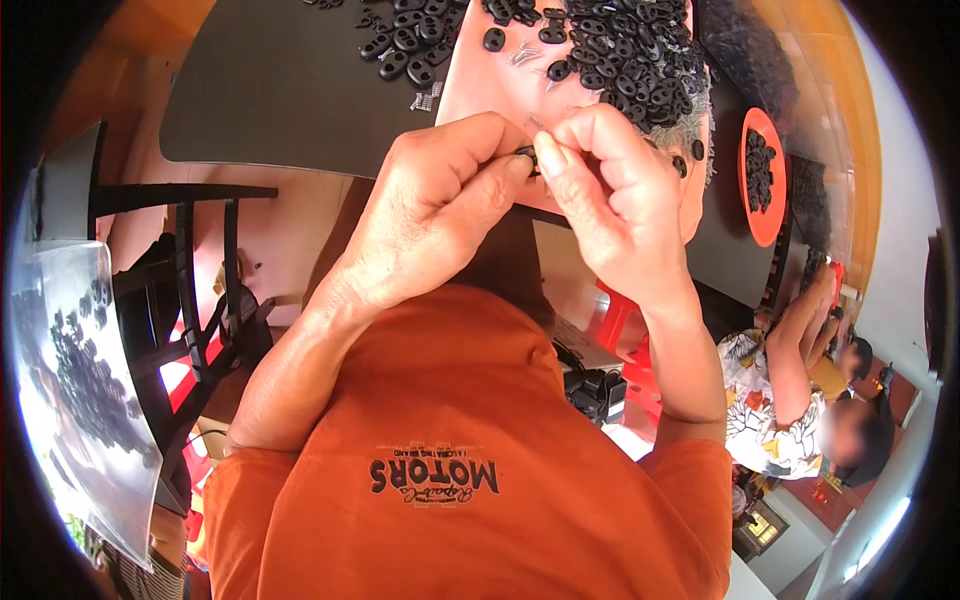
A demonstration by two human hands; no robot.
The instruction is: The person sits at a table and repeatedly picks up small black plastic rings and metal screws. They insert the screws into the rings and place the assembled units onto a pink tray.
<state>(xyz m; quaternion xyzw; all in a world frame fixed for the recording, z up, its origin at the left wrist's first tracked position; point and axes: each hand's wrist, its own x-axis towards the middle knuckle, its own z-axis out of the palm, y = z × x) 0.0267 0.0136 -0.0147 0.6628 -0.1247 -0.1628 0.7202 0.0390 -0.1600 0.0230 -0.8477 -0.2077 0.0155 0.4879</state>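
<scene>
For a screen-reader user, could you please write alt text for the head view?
Both hands, the left hand and right hand, pinch one small black plastic piece between their fingers above a dark table. Behind them lies a heap of similar black pieces on a pink sheet, and another person sits to the right.

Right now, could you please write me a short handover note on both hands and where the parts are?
Left hand and right hand meet in front of the chest, both pinching one small black part between the fingertips.
A heap of black parts lies on the pink sheet, with small metal springs beside it; more black parts lie on the dark table.
The orange tray to the right holds further pieces.
Done: I cannot tell how many. Left: the heap looks large.
</scene>
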